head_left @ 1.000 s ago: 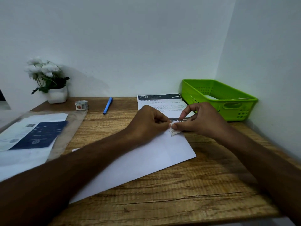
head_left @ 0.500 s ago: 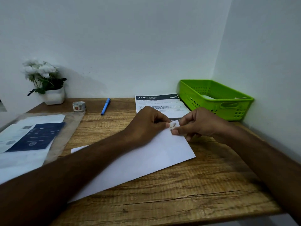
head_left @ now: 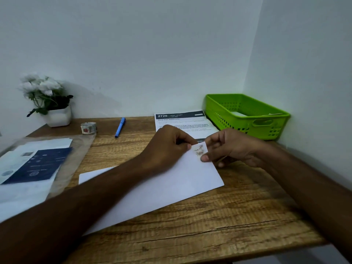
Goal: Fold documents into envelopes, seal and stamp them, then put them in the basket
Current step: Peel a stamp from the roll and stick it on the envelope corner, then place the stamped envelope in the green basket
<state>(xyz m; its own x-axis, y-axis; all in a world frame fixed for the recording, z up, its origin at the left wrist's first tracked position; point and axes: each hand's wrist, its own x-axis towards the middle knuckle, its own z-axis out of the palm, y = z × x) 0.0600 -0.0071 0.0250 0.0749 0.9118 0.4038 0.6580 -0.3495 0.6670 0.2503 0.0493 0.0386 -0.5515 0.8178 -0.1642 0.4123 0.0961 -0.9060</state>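
Head view, left to right.

- Desk (head_left: pixel 238 216), far left corner: white pot (head_left: pixel 59 117) with white flowers, up against the wall.
- Left edge, nearer me: clear sleeve (head_left: pixel 74 159) lying flat, with white sheets and a dark blue card inside.
- Just right of the pot: small roll (head_left: pixel 88 128) of printed stickers.
- Near the back edge: blue pen (head_left: pixel 120 127), lying roughly front to back, slightly skewed.
- Mid-desk: white envelope (head_left: pixel 171 189), flat and skewed, so its long side runs from near left to far right. My left forearm crosses over it and hides most of its left half.
- Left hand (head_left: pixel 167 147): over the envelope's far right corner, fingers curled, thumb and forefinger pinching the stamp's left edge.
- Stamp (head_left: pixel 199 151): small pale square with a printed motif, sitting at the envelope's far right corner. Can't tell if it's stuck down flat.
- Right hand (head_left: pixel 234 147): thumb on the stamp's lower right corner, forefinger at its upper right edge, other fingers loosely curled past the envelope's right edge.
- Both hands are close together, clamped on the stamp from opposite sides.
- Behind the hands, at the back edge: document (head_left: pixel 181 122), a printed sheet with a dark header reading "2720". Its near end is hidden by my hands.
- Far right corner: green perforated basket (head_left: pixel 266 130), just beside the document, with white paper lying inside.
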